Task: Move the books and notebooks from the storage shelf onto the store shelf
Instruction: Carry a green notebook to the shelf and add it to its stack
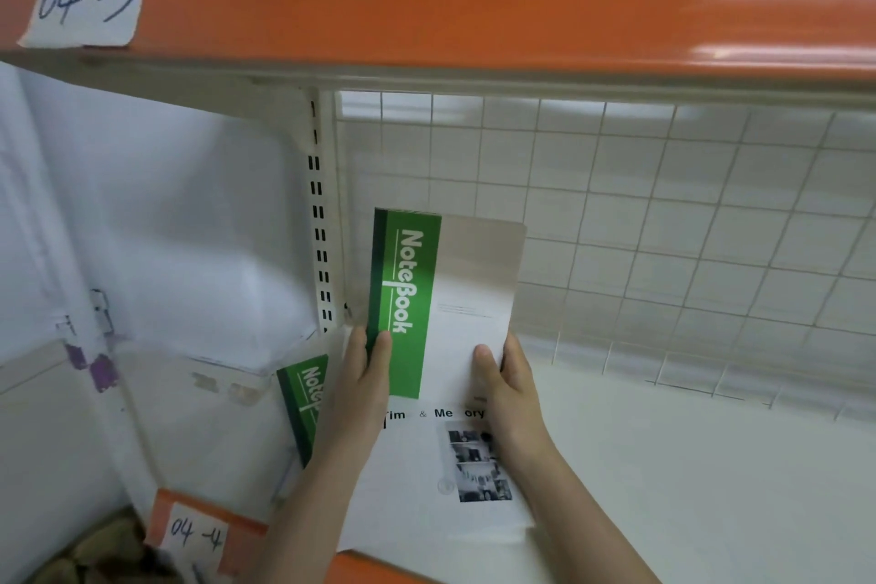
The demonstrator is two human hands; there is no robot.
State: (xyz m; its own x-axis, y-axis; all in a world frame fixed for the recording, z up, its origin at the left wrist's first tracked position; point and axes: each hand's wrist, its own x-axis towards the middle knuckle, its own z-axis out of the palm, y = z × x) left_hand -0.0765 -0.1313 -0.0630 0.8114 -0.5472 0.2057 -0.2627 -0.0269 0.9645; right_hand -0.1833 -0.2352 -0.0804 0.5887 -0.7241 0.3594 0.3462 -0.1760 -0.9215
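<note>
White shelf board [687,465] with an orange front edge, backed by a white wire grid panel [663,213] and bounded at the left by a slotted upright post [318,213]; above it runs a second orange shelf edge [474,5] bearing a paper label [83,2] handwritten "04-5". A smaller label [194,536] reading "04-4" is fixed to the orange front edge at lower left. Centre: a notebook [445,299] with a green spine band printed "NoteBook" in white and a pale cover, held upright over the shelf board, its top leaning toward the grid panel. The left hand [365,375] grips the lower spine side, thumb curled onto the green band and fingers hidden behind the cover. The right hand [507,379] grips the lower right edge, thumb pressed on the pale cover and fingers wrapped behind it. Beneath the held notebook lies a white book [426,488], flat on the shelf board, its cover showing the partly covered words "Tim & Me ory" and a column of small grey photographs; both forearms cross over it. To the left of the left forearm, a second green notebook [303,398] of the same design stands tilted beside the upright post, partly hidden by that forearm. Left background: a white wall [166,228] with purple marks, blurred. Lower left corner: an indistinct brownish object, too blurred to identify.
</note>
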